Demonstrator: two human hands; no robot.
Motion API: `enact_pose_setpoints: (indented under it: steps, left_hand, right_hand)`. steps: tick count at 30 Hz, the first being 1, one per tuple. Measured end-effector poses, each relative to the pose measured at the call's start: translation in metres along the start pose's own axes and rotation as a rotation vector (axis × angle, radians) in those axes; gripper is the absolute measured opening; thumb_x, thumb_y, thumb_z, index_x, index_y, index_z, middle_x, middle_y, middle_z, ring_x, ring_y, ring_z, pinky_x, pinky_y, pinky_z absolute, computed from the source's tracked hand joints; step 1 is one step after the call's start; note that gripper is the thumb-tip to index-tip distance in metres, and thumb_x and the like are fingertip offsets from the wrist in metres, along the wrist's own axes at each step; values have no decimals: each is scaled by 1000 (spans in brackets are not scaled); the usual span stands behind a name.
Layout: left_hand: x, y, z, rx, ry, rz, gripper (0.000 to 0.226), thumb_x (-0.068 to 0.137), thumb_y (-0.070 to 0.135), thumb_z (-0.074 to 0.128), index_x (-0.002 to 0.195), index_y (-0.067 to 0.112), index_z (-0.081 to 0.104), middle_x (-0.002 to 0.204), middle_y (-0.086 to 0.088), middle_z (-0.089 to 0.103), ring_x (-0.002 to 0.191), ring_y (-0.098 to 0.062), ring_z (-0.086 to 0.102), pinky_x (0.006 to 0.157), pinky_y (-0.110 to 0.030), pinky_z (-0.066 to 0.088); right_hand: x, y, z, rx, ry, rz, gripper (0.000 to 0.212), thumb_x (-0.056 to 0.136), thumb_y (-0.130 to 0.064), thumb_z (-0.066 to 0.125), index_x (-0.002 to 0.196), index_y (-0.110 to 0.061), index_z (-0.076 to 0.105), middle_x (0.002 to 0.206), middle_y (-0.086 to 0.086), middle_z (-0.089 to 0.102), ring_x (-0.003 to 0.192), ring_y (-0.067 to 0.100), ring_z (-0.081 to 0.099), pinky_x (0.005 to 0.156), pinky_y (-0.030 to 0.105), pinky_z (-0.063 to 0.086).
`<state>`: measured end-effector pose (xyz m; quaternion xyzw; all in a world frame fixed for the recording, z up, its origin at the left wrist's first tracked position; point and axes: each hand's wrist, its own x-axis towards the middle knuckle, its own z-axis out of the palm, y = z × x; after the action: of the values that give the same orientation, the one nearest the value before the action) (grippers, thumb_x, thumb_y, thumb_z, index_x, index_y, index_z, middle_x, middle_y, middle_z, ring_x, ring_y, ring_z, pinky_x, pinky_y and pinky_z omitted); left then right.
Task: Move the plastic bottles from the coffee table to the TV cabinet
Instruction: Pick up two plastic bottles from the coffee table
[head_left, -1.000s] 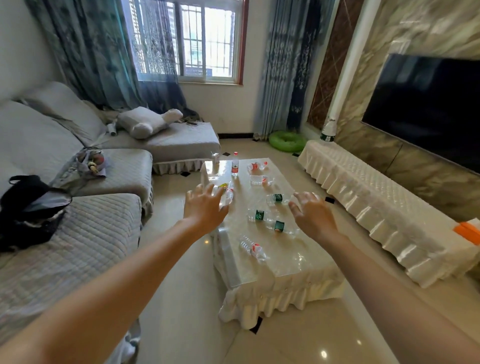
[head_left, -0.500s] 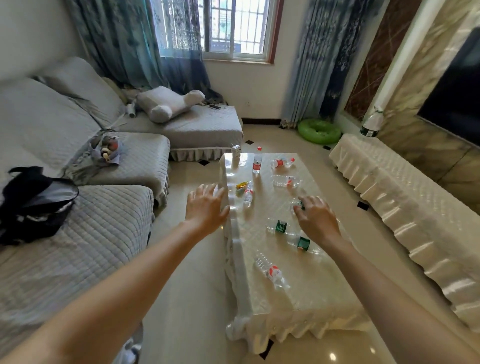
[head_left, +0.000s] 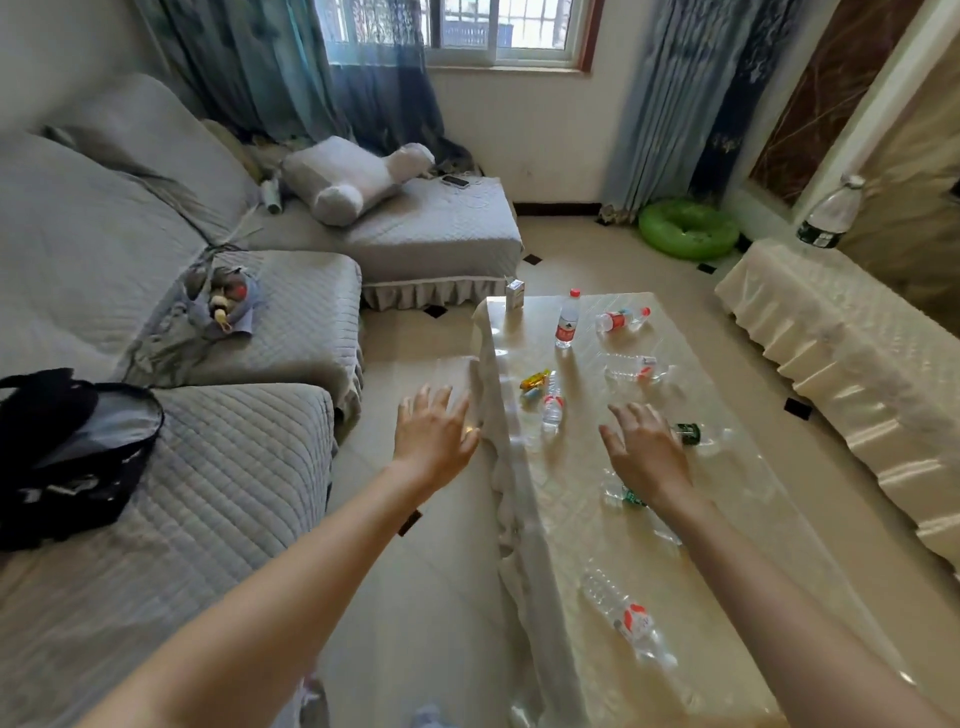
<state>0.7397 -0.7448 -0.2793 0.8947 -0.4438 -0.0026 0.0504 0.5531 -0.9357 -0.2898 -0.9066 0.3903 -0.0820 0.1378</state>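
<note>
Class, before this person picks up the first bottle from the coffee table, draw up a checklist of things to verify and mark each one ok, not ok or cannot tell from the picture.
1. Right hand free to grasp: ok, fingers spread, holding nothing.
2. Left hand free: ok, open, hovering by the coffee table edge.
3. A bottle within reach: ok, the green-label bottle lies just past the right fingertips.
4. Bottles capped: cannot tell for most; the upright bottle shows a red cap.
5. Space on the TV cabinet: ok, its cover is bare beyond one large bottle.
6. Bottles empty or full: cannot tell.
</note>
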Motion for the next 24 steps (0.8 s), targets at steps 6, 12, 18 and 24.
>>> enact_pose_setpoints:
  steps: [6,12,18,24]
  left_hand:
    - [75,-45,25,-19,-42,16,54,94,46,39,142,22,32,148,-5,32,137,-29,24,107,-42,22]
    - [162,-70,51,-48,-78,39,54,93,46,39,141,21,33,146,-6,34,134,-28,28,105,-41,26]
    - [272,-75,72,-43,-115,88,55,94,46,39,142,20,32,147,-6,33,136,-29,24,106,-41,24]
    - [369,-64,94,-66,-159,171,57,93,45,41,143,20,30,149,-6,30,137,-29,23,108,-42,22]
  right_hand:
    - [65,-32,41,2,-19,40,44,98,-36,40,139,-19,43,144,6,42,136,24,30,108,42,23]
    - [142,-40,74,12,-45,84,44,98,-35,40,139,-18,42,142,5,43,135,24,31,108,41,24]
    - [230,-26,105,49,-77,157,44,99,-36,39,138,-18,44,142,5,44,135,25,32,109,44,26]
    - [292,-9,126,65,-99,251,44,99,-36,39,139,-19,42,145,4,41,137,24,30,110,44,26]
